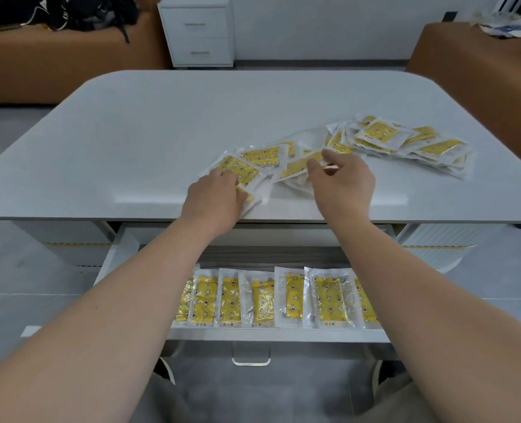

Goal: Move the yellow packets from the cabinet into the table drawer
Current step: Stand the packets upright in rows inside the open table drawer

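Flat yellow star-printed packets (247,169) in clear plastic sleeves lie fanned near the front edge of the white table (161,132). There's a bigger heap (405,141) to the right, and a neat row (265,300) already in the open white drawer (115,257). They're light, floppy and slick, so best pinched at the clear sealed border. The left hand (219,196) lies over them, fingers bent, grip unclear. The right hand (344,184) looks to be nipping one packet's edge between thumb and forefinger. The small print on the bottom strips is unreadable.

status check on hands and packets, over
Left hand on near packets, grip unclear. Right hand pinching a packet. Drawer open, row of packets inside; pile waiting on table. Path clear.
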A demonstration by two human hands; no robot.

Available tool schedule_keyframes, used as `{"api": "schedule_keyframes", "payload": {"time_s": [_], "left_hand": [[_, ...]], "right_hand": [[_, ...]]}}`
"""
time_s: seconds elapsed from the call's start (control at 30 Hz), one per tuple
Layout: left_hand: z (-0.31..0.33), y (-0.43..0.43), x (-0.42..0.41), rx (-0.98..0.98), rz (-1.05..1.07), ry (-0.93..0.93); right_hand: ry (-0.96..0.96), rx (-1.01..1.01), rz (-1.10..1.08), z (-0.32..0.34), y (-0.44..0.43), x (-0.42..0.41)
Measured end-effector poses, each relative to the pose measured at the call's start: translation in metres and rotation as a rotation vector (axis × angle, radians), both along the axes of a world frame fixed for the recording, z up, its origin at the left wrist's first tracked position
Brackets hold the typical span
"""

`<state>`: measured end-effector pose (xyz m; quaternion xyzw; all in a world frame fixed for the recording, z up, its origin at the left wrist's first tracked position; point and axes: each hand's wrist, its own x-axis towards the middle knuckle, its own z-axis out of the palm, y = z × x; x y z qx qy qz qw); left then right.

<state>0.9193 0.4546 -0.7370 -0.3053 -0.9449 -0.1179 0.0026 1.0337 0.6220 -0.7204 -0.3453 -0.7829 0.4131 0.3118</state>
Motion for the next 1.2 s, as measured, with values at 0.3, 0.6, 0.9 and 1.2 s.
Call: {"api": "schedule_keyframes", "payload": {"time_s": [0.3, 0.6, 0.9, 1.2], "left_hand": [[-0.001, -0.006, -0.001, -0.104, 0.194, -0.038], [0.007, -0.004, 0.003, 0.088, 0.275, -0.048], [0.014, -0.003, 0.009, 0.306, 0.248, -0.238], [0.026, 0.000, 0.027, 0.608, 0.222, -0.542]], "right_hand": [[0.117, -0.433, -0.224, 0.001, 0.011, 0.007], [0.162, -0.692, -0.228, 0.007, 0.020, 0.015], [0.229, -0.822, 0.009, 0.015, 0.025, 0.027], [-0.168, -0.707, 0.478, 0.013, 0.028, 0.050]]}}
